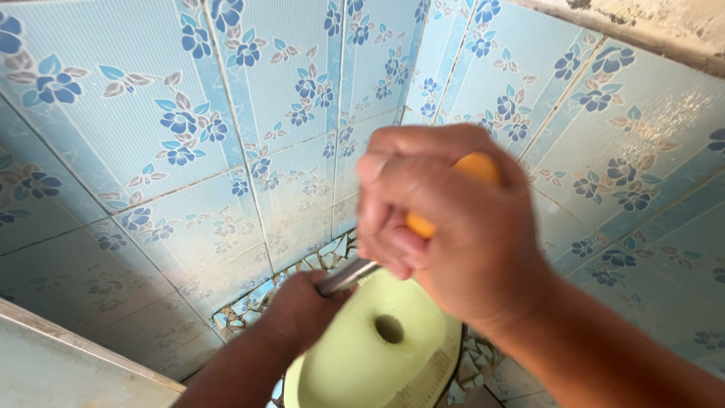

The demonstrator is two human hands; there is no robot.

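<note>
Blue flowered wall tiles [189, 136] all around, meeting in a corner at 12 o'clock; below them, at 6 o'clock, the pale green squat pan [377, 355], set in broken-tile mosaic floor [249, 302]. Right hand [445, 227], fist closed tight around the orange handle [476, 170], with the metal shaft [347, 276] slanting to 8 o'clock toward the pan's rim. Left hand [302, 310] pressed by the tip, grip hidden; best kept steady, force along the shaft.

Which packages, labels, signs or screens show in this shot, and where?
None in view. Only flower-patterned blue wall tiles, a pale green squat pan, and the right hand gripping an orange-handled tool beside the left hand.
</note>
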